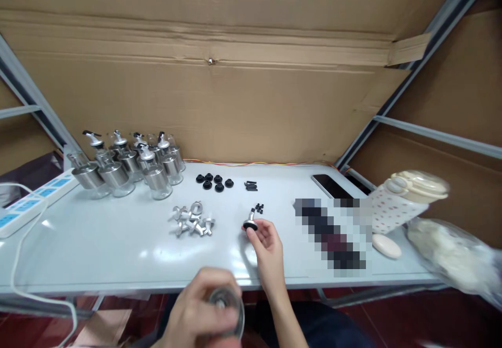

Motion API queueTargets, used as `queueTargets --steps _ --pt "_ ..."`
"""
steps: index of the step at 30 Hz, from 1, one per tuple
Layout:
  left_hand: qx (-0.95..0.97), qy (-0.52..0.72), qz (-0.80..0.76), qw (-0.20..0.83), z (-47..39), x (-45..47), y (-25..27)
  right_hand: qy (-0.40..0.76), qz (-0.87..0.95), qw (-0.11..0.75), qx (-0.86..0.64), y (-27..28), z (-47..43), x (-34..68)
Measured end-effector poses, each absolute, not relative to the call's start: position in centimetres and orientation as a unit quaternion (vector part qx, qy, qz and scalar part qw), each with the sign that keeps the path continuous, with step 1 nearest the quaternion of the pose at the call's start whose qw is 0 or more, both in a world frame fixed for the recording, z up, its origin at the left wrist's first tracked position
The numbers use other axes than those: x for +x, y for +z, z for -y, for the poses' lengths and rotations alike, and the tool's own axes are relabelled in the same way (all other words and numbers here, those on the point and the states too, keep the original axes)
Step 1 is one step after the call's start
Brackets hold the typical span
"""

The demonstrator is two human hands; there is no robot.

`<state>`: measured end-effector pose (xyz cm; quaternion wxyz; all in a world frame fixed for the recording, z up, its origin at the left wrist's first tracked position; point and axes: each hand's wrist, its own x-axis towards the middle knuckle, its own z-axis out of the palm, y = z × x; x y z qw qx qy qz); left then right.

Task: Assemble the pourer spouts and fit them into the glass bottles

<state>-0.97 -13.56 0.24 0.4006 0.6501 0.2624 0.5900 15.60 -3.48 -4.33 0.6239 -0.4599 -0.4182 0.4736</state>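
My left hand (pixel 192 306) is wrapped round a clear glass bottle (pixel 240 314), held low in front of the table's near edge; both are blurred by motion. Over the table, my right hand (pixel 270 248) pinches a silver pour spout (pixel 251 218) with a black base and black tip. Several small black caps (pixel 259 208) lie just beyond that hand. Left of it is a cluster of loose silver spout parts (pixel 194 220). Farther back sit several black rubber stoppers (pixel 218 186) and a little pile of black levers (pixel 251 186).
Several glass bottles with steel sleeves (pixel 157 178), some fitted with spouts, stand at the back left of the table (pixel 117 254). A power strip (pixel 35 201) with a white cable lies far left. On the right are a phone (pixel 333 188), a dotted flask (pixel 400 201) and a plastic bag (pixel 451 256).
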Motion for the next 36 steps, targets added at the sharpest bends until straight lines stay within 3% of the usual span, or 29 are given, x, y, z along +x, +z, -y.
queueTargets --steps 3,6,11,17,24,36 --pt "0.692 0.625 -0.253 0.257 9.4 1.9 2.0 0.474 0.412 0.63 -0.456 -4.4 3.5 15.8" --pt "0.684 0.65 -0.259 0.206 6.5 3.7 2.0 0.471 0.422 0.622 -0.462 -4.4 3.5 15.9" --pt "0.657 0.681 -0.245 0.211 4.9 4.7 0.5 0.443 0.404 0.651 -0.465 -4.0 3.6 15.6" --pt "0.637 0.688 -0.263 0.224 4.4 4.9 0.0 0.308 0.481 0.738 -0.36 -0.3 4.7 15.6" --pt "0.635 0.664 -0.317 0.232 4.4 5.3 -0.8 0.215 0.718 0.6 -0.279 2.4 4.8 15.8" --pt "0.682 0.626 -0.313 0.212 4.1 4.7 -0.9 0.192 0.747 0.578 -0.266 3.0 3.7 16.4"
